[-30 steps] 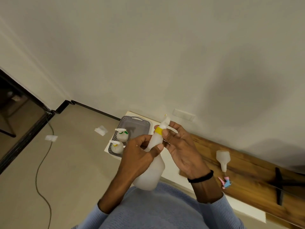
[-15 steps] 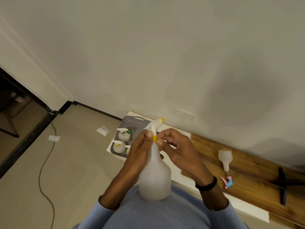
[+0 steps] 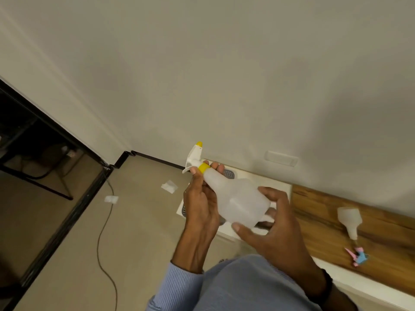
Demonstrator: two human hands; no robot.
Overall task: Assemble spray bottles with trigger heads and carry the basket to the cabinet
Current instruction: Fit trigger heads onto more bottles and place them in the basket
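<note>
At the right of the frame, a wooden table (image 3: 381,239) carries a capless translucent bottle (image 3: 349,219) lying on its side and a pink-and-blue trigger head (image 3: 357,257). The floor (image 3: 139,232), lower left, holds two paper scraps (image 3: 169,186) and a dark cable (image 3: 105,234).

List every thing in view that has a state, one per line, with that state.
Spray bottle: tilted, held in both hands, trigger head fitted with yellow collar.
Left hand: gripping the bottle's neck.
Right hand: fingers open around the bottle's base.
Second bottle: lying on the wooden top, no head.
Pink-blue head: loose beside it.
Basket: mostly hidden behind the hands.
</note>
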